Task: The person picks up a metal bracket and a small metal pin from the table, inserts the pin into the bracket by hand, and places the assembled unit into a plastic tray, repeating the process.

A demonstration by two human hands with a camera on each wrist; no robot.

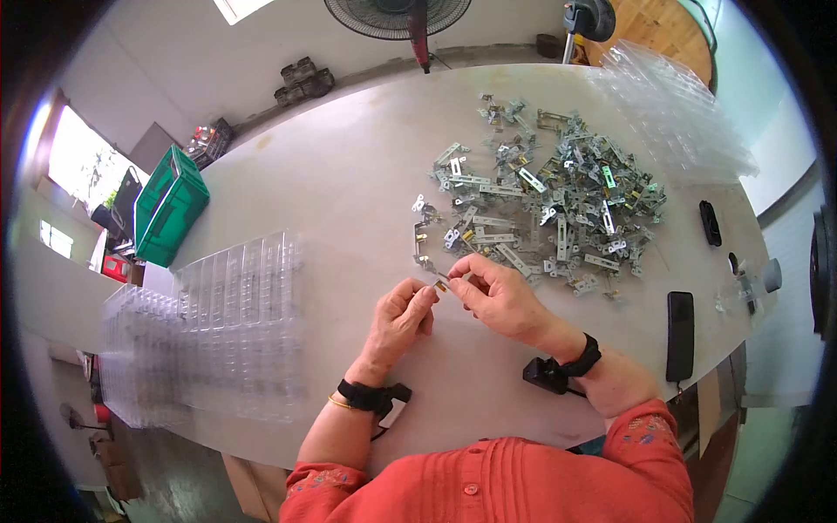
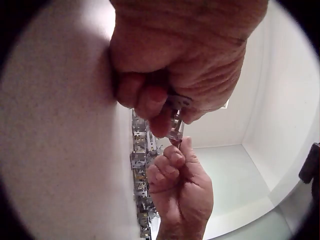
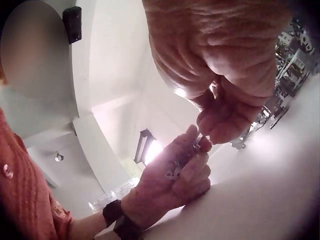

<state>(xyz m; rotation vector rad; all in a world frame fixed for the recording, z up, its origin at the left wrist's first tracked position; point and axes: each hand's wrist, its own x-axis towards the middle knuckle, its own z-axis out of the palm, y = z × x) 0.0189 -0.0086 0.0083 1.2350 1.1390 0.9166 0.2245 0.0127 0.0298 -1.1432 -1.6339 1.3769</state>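
Over the near middle of the table, my left hand (image 1: pixel 397 324) grips a small metal bracket (image 2: pixel 176 117) between thumb and curled fingers. Part of the bracket is hidden inside that hand. My right hand (image 1: pixel 504 301) meets it from the right, thumb and forefinger pinching a thin metal piece at the bracket's end. The fingertips of both hands nearly meet, and what the right ones pinch is mostly covered. Just beyond them lies a loose bracket (image 1: pixel 417 240) with brassy bits, at the edge of a large pile of similar metal brackets (image 1: pixel 562 231).
Clear plastic trays (image 1: pixel 240 322) are stacked at the left, more clear plastic sheets (image 1: pixel 676 109) at the far right. A black phone (image 1: pixel 680 336) and a small black object (image 1: pixel 710 223) lie on the right. A green crate (image 1: pixel 171 207) stands beyond the table's left edge.
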